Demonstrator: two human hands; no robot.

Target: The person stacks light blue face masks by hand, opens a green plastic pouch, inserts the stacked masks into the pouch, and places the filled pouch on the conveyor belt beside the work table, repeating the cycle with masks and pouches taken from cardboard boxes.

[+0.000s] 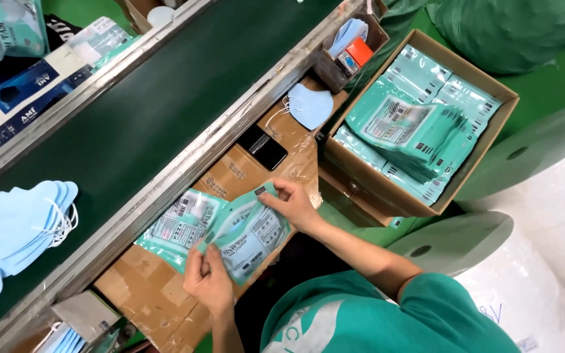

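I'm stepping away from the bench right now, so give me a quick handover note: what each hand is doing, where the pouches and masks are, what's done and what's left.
Left hand: pinches the near bottom edge of a teal mask pouch.
Right hand: grips the same pouch at its top edge, over the cardboard-covered bench.
A second teal pouch lies just beside it on the bench.
Done: the cardboard box on the right already holds stacked teal pouches.
Left: a stack of light blue masks sits on the green conveyor belt; one loose mask lies on the bench near a black phone.
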